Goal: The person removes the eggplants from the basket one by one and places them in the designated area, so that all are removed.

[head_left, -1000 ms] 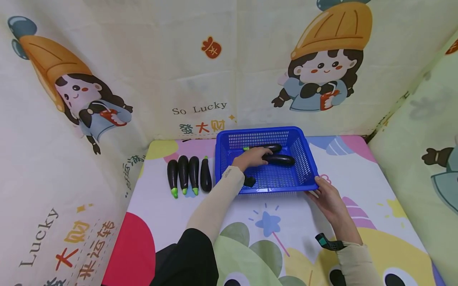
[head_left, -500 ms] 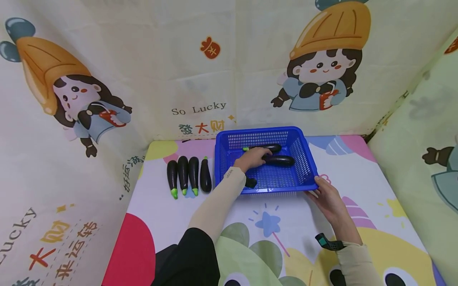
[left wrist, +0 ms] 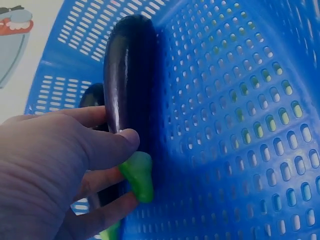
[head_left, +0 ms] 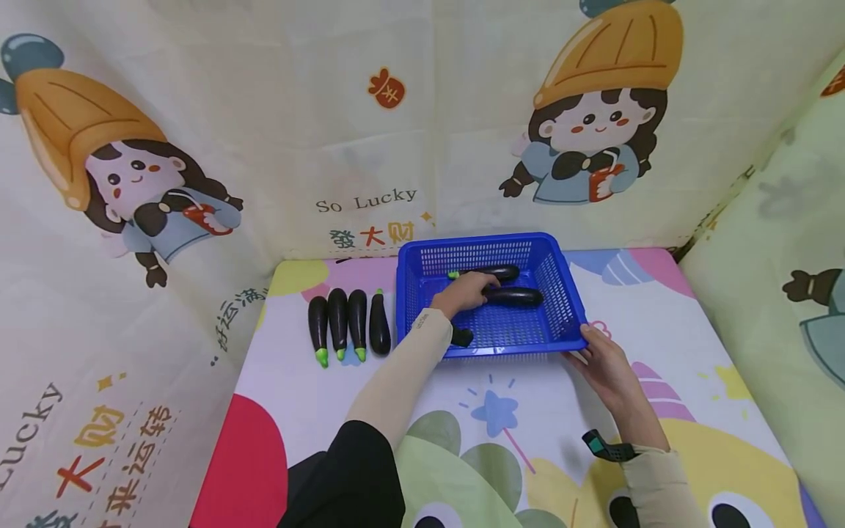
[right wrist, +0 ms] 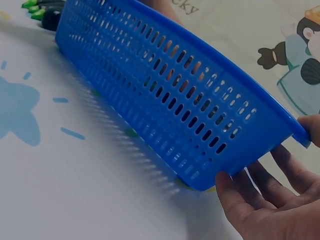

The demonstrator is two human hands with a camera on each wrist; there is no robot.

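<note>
A staged recording booth rather than a lived-in room: cartoon-print cloth (head_left: 422, 125) with a hatted girl and "So Lucky" lettering walls in three sides, and the desk (head_left: 528, 411) wears a matching bright cartoon cover, closing off everything beyond

4 eggplants (head_left: 348, 320) lie in a row on the cartoon-print mat (head_left: 528, 411), before printed cloth walls (head_left: 370, 125).

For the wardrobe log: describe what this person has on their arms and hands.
Both hands are bare, with no gloves or rings in view. The left arm wears a long beige sleeve with small dark lettering at the cuff, under a black garment at the shoulder. The right arm has a matching beige sleeve, and a black wrist strap with a teal part sits above its cuff.
</note>
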